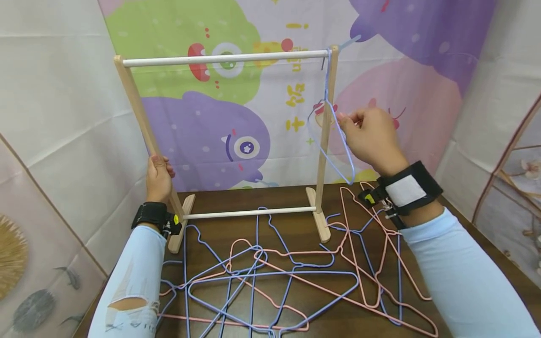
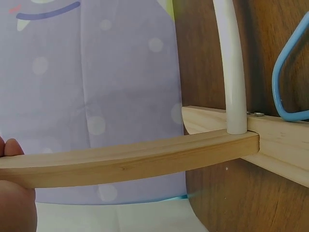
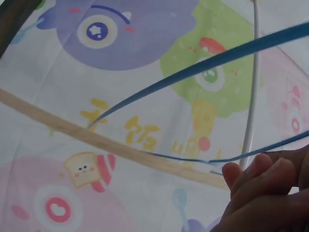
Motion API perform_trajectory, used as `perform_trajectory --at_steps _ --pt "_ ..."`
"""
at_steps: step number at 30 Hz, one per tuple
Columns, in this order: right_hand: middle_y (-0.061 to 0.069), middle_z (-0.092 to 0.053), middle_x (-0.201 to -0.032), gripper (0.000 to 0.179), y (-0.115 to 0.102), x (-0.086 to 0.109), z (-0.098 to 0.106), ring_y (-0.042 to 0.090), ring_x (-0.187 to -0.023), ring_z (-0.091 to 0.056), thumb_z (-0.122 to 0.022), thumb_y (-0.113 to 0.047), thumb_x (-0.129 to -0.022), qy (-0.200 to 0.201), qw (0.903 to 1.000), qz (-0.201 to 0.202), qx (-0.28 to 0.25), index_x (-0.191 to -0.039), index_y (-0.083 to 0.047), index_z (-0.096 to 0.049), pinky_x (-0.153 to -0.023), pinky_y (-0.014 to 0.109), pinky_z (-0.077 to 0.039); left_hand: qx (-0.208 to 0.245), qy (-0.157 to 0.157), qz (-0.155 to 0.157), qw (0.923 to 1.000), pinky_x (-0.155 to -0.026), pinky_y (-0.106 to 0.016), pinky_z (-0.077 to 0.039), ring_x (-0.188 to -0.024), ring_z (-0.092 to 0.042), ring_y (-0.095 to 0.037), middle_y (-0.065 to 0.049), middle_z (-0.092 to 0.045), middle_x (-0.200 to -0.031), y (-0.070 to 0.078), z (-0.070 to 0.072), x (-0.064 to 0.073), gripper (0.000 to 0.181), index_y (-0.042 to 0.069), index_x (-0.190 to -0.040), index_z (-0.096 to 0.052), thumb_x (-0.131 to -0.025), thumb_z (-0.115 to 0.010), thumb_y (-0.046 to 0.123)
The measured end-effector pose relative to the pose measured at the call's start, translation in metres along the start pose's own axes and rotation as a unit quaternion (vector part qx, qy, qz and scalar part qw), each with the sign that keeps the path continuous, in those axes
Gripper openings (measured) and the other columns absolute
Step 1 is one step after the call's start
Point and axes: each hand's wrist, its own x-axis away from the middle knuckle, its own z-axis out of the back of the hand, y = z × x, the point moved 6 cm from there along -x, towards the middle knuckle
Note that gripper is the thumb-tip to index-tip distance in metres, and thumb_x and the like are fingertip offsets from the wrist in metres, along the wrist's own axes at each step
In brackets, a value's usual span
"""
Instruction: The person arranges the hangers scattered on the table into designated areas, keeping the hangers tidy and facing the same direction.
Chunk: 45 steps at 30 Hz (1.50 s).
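Note:
A small wooden rack with a white top rail (image 1: 228, 58) stands on the table. My left hand (image 1: 159, 179) grips its left post (image 1: 141, 112) below mid-height; in the left wrist view, fingers and thumb lie on either side of the wood. From the rail's right end, beside the right post (image 1: 331, 70), hangs a blue hanger (image 1: 343, 141), turned nearly edge-on. My right hand (image 1: 374, 136) pinches the hanger's near sloping arm between thumb and fingertips. The right wrist view shows the blue wire (image 3: 207, 63) crossing in front of the post, with curled fingers (image 3: 260, 183) at its other side.
Several blue and pink hangers lie tangled on the brown table, among them a blue hanger (image 1: 274, 272) and a pink hanger (image 1: 393, 300). A white lower bar (image 1: 253, 213) joins the rack's two wooden feet. Behind stands a cartoon-printed cloth (image 1: 190, 122).

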Motion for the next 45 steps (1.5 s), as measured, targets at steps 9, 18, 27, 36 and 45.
perform_trajectory --at_steps 9,18,27,36,45 --pt "0.005 -0.057 -0.059 0.032 0.048 0.029 -0.008 0.013 -0.049 -0.046 -0.061 -0.023 -0.101 -0.039 0.999 -0.003 0.019 -0.09 0.004 -0.074 -0.044 0.028 -0.034 0.006 0.003 -0.005 1.0 -0.078 -0.022 -0.046 -0.078 -0.055 -0.012 -0.001 -0.048 -0.086 -0.002 -0.004 -0.002 0.047 0.01 -0.112 -0.049 -0.11 -0.017 0.045" --pt "0.003 -0.055 -0.058 0.037 0.106 0.057 -0.027 0.02 -0.054 -0.048 -0.063 -0.026 -0.102 -0.085 0.994 -0.028 0.063 -0.089 0.007 -0.07 -0.049 0.035 -0.036 0.013 -0.007 0.008 0.9999 -0.079 -0.023 -0.046 -0.079 -0.054 -0.012 -0.003 -0.048 -0.088 -0.006 -0.007 -0.008 0.049 0.001 -0.117 -0.047 -0.111 -0.017 0.039" --pt "0.007 -0.065 -0.068 0.031 0.138 0.073 -0.033 0.028 -0.066 -0.058 -0.062 -0.027 -0.098 -0.103 0.9872 -0.076 0.095 -0.09 0.001 -0.073 -0.053 0.036 -0.04 0.024 -0.016 0.016 0.9995 -0.08 -0.023 -0.046 -0.08 -0.053 -0.013 -0.005 -0.047 -0.088 0.003 -0.005 -0.004 0.048 0.001 -0.117 -0.047 -0.111 -0.018 0.039" --pt "0.013 -0.066 -0.077 0.041 0.182 0.104 -0.046 0.034 -0.072 -0.061 -0.06 -0.038 -0.102 -0.182 0.9626 -0.138 0.145 -0.083 -0.004 -0.069 -0.058 0.043 -0.044 0.025 -0.024 0.022 0.9991 -0.08 -0.024 -0.046 -0.078 -0.054 -0.015 -0.008 -0.048 -0.086 0.031 -0.001 0.006 0.044 0.0 -0.112 -0.048 -0.112 -0.019 0.033" --pt "0.005 -0.054 -0.061 0.049 0.209 0.138 -0.064 0.025 -0.059 -0.056 -0.059 -0.039 -0.101 -0.304 0.9227 -0.16 0.175 -0.062 -0.01 -0.053 -0.052 0.037 -0.042 0.032 -0.021 0.028 0.9989 -0.08 -0.024 -0.047 -0.079 -0.054 -0.015 -0.006 -0.048 -0.086 0.025 -0.002 0.003 0.036 0.012 -0.107 -0.048 -0.112 -0.02 0.034"
